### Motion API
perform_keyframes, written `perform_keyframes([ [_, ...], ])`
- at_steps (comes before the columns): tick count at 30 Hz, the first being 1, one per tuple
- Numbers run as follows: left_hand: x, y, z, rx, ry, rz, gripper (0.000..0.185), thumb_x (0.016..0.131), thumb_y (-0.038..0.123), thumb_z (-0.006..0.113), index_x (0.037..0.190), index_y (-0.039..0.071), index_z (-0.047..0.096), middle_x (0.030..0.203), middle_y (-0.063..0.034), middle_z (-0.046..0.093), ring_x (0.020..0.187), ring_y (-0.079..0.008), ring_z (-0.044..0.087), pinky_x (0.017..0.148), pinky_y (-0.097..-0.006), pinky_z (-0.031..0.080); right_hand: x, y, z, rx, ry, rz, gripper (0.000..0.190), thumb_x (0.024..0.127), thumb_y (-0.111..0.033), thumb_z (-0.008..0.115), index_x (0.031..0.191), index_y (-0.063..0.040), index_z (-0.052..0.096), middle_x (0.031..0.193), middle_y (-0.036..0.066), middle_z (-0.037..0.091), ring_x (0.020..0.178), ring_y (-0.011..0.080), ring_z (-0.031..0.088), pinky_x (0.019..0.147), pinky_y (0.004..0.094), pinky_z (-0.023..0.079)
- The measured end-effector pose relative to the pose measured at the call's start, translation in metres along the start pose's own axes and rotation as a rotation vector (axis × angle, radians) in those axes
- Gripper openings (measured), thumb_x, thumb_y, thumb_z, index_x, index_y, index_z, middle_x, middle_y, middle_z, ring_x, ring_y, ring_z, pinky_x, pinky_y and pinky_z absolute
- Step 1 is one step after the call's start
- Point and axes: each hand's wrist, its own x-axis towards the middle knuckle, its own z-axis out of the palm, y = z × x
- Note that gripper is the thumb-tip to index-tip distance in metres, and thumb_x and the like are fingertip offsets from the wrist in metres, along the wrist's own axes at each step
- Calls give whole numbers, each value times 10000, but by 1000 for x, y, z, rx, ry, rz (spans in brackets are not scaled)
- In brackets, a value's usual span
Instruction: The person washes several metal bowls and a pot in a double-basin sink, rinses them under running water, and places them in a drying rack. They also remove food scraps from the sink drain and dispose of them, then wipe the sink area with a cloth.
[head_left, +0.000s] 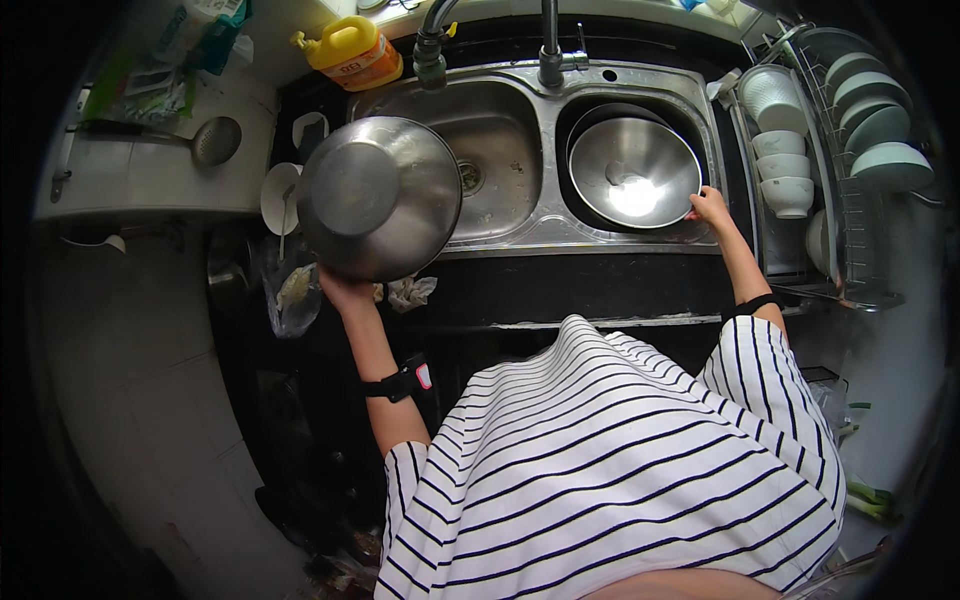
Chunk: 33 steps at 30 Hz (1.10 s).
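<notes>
My left hand (346, 291) grips the near rim of a large stainless steel bowl (379, 199), whose outer base faces the camera over the left edge of the sink; the fingers are partly hidden by it. In the right basin, a shiny steel bowl (636, 169) sits with its inside up, over a darker round vessel (600, 116). My right hand (706, 206) holds that bowl's right rim between thumb and fingers. The left sink basin (502, 150) shows small food scraps around its drain.
Behind the basins rise a faucet (551, 67) and a yellow jug (356, 56). At right stands a dish rack (832, 247) with bowls and plates. A white bowl with a spoon (277, 196), a plastic bag (294, 319) and crumpled tissue (411, 292) lie around the left bowl.
</notes>
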Motion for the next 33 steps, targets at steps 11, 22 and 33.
perform_keyframes([
  [11, 11, -10, -14, 8, 16, -88, 470, 941, 316, 353, 1321, 41, 381, 1329, -128, 420, 1206, -296, 430, 978, -463, 383, -104, -119, 10, -603, 370, -500, 316, 816, -216, 641, 1018, 22, 596, 743, 105, 647, 721, 176, 654, 630, 289, 515],
  [22, -7, -41, 7, 19, 37, -256, 467, 955, 308, 354, 1354, 66, 341, 1336, -106, 416, 1226, -282, 407, 1007, -427, 366, -192, -260, 253, 1196, -476, 247, 448, 886, -422, 547, 1072, -15, 581, 1033, 61, 607, 945, 173, 568, 828, 298, 452],
  [33, -25, -53, -6, -97, 268, -351, 465, 934, 389, 414, 1266, 69, 478, 1265, -59, 512, 1172, -198, 458, 988, -349, 359, -192, -233, 257, 1258, -548, 314, 412, 955, -378, 407, 1180, -52, 520, 1209, 101, 546, 1114, 243, 503, 968, 400, 395],
])
